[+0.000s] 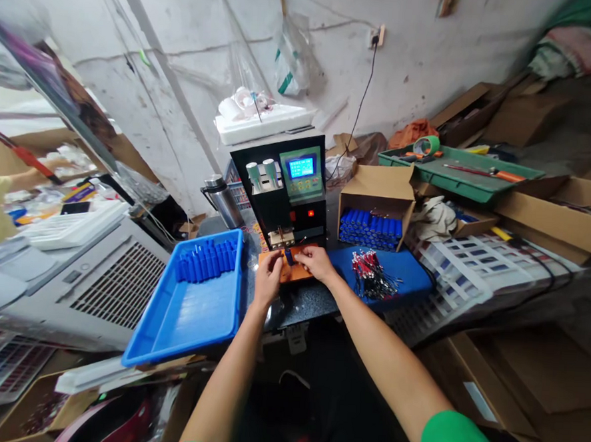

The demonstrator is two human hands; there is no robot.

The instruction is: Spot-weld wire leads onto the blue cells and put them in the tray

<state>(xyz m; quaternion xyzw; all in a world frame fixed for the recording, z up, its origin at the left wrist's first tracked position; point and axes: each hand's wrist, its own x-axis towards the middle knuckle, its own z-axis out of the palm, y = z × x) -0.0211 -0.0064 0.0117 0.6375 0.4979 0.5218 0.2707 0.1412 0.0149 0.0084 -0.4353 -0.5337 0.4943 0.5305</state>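
Under the electrodes of a black spot welder (297,188) with a lit blue screen, a small blue battery cell (288,255) sits over an orange work plate (296,273). My right hand (315,262) pinches at the cell's right side, its fingertips against it. Just left of the cell is my left hand (270,274), thumb and fingers drawn together; whatever they grip is too small to make out. To the right, a bundle of red and black wire leads (372,274) lies on a blue pad (412,273).
A blue tray (194,321) at left holds several blue cells (207,261). Behind the pad, an open cardboard box (378,186) contains stacked blue cells. A steel flask (224,202) stands beside the welder. A green tray (463,178) carries tools. Another person's arm (25,179) shows at far left.
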